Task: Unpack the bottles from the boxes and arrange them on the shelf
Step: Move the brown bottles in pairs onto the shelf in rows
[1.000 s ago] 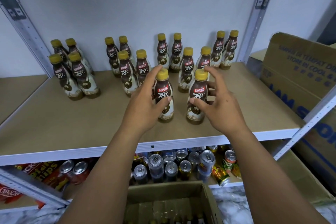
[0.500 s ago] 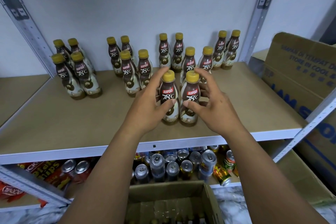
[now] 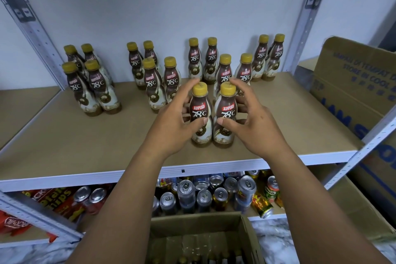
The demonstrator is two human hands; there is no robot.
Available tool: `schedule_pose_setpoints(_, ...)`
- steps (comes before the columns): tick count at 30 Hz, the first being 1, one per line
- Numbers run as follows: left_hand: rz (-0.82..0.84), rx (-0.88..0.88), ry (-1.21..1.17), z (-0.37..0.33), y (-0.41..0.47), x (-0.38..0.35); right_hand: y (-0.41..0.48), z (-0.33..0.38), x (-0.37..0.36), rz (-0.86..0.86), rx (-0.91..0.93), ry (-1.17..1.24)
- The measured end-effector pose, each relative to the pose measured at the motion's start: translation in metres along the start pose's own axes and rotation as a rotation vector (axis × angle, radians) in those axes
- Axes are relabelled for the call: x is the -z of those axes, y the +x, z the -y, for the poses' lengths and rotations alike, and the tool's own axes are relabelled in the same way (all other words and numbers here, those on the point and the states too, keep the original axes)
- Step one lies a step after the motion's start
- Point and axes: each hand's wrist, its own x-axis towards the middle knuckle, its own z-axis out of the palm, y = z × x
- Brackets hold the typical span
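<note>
The left hand (image 3: pixel 171 123) had its grip curled round a brown, yellow-capped plastic coffee bottle (image 3: pixel 199 113); the right hand (image 3: pixel 254 128) gripped a second such bottle (image 3: pixel 225 114) likewise. Both bottles stood upright, touching side by side, near the front edge of the tan board shelf (image 3: pixel 85 135).

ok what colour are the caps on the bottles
Mustard yellow, every cap; the head view shows it best on the two front bottles.
</note>
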Motion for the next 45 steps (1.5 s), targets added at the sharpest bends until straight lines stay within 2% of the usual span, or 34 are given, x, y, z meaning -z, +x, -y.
schedule_pose_setpoints(33,-0.027,-0.020,0.034,0.000,0.002,-0.006,-0.001,-0.007,0.002,-0.043,0.027,-0.020)
schedule_pose_setpoints(38,-0.002,-0.055,0.033,-0.007,0.013,-0.035,-0.005,-0.019,0.030,-0.054,-0.002,-0.018)
schedule_pose_setpoints(45,0.019,-0.161,0.102,-0.032,0.050,-0.113,-0.007,-0.055,0.103,-0.094,-0.034,-0.039)
